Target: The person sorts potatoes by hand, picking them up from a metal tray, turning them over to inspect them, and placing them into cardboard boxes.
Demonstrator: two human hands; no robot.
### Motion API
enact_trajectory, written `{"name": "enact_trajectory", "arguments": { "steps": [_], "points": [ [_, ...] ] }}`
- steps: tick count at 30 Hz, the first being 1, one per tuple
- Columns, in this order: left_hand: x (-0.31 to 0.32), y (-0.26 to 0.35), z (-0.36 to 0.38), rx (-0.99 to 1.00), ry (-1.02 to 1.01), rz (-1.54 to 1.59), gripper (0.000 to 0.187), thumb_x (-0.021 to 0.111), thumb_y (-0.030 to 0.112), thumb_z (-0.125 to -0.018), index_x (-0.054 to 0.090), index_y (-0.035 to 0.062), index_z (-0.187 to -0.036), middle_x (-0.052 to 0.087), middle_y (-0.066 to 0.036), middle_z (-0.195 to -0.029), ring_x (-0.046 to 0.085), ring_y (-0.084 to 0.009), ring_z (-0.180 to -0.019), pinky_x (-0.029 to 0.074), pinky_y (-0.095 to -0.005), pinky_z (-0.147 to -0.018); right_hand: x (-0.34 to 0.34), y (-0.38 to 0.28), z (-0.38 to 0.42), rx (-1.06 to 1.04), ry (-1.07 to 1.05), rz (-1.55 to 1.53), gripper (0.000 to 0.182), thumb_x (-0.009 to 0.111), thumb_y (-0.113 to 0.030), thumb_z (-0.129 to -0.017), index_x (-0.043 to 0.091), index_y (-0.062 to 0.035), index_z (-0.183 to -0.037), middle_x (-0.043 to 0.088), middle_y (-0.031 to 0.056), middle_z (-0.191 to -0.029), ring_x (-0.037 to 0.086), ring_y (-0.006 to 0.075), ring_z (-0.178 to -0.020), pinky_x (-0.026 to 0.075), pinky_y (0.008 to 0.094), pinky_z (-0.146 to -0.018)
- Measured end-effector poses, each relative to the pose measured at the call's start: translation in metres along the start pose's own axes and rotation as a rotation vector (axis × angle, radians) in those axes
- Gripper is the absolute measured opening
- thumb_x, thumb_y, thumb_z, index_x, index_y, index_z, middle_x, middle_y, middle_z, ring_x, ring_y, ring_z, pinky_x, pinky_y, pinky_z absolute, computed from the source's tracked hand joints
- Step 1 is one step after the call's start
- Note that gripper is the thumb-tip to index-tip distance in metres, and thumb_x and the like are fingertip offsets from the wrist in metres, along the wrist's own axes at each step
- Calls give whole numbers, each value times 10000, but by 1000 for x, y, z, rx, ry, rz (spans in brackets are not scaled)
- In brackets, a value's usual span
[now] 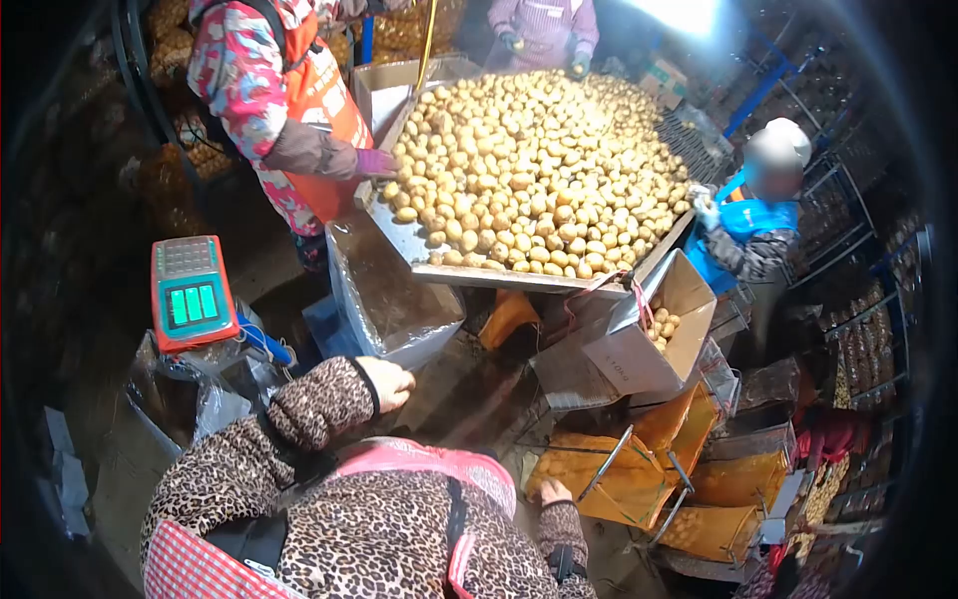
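Observation:
My left hand (pixel 391 384) is held out in front of my body, its fingers curled in with nothing showing in them. Just beyond it stands a cardboard box (pixel 384 314) lined with clear plastic. Lower down on the right, my right hand (pixel 552 490) hangs by an orange mesh bag (pixel 594 479) on a metal frame; its fingers are mostly hidden from this angle. Ahead, a large sorting table (pixel 539 280) carries a heap of potatoes (pixel 539 170). Below its right corner sits an open carton (pixel 624 364) with some potatoes inside.
At left is a red-and-teal weighing scale display (pixel 192 295). A person in an orange apron (pixel 324 110) reaches to the heap's left edge; a person in blue (pixel 743 220) works at its right, another person (pixel 544 35) at the far side. Orange mesh bags (pixel 738 479) on racks stand at right.

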State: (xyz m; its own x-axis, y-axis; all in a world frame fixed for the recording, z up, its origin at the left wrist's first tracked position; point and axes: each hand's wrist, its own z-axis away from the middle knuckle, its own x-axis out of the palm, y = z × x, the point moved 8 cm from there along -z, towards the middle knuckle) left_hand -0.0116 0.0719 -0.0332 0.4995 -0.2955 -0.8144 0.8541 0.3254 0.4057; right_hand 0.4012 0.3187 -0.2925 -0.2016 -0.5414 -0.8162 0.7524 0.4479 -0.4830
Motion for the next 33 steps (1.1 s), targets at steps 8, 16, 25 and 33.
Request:
{"name": "enact_trajectory", "arguments": {
  "steps": [8, 16, 25, 33],
  "points": [
    [-23, -25, -135, -309, 178, 132, 429, 480, 272, -903, 542, 32, -1253, 621, -214, -1159, 593, -354, -1082, 462, -426, -962, -160, -97, -218, -49, -26, -383, 363, 562, -189, -920, 596, 6, -1224, 692, 133, -1005, 658, 166, -834, 519, 304, -803],
    [-39, -8, -171, -481, 393, 319, 479, 511, 228, -890, 481, 35, -1327, 516, -203, -1339, 498, -332, -1245, 389, -409, -1066, -277, -208, -329, -365, -282, -118, 385, 575, -242, -915, 587, -61, -1255, 674, 176, -1111, 644, 242, -1053, 485, 329, -932],
    [-111, -52, -268, -405, 664, 178, 545, 550, 202, -851, 431, 2, -1344, 451, -243, -1372, 433, -376, -1289, 344, -438, -1085, -212, -236, -446, -338, -248, -451, 411, 577, -272, -937, 582, -35, -1272, 667, 172, -1119, 631, 222, -1054, 478, 331, -929],
    [-132, -100, -406, -543, 456, 80, 824, 504, 495, -848, 259, 34, -1486, 175, -202, -1563, 121, -324, -1464, 66, -500, -1172, -211, -232, -464, 152, -369, -677, 345, 575, -200, -939, 591, -33, -1241, 640, 54, -741, 568, 108, -539, 471, 234, -462]
  ]
}}
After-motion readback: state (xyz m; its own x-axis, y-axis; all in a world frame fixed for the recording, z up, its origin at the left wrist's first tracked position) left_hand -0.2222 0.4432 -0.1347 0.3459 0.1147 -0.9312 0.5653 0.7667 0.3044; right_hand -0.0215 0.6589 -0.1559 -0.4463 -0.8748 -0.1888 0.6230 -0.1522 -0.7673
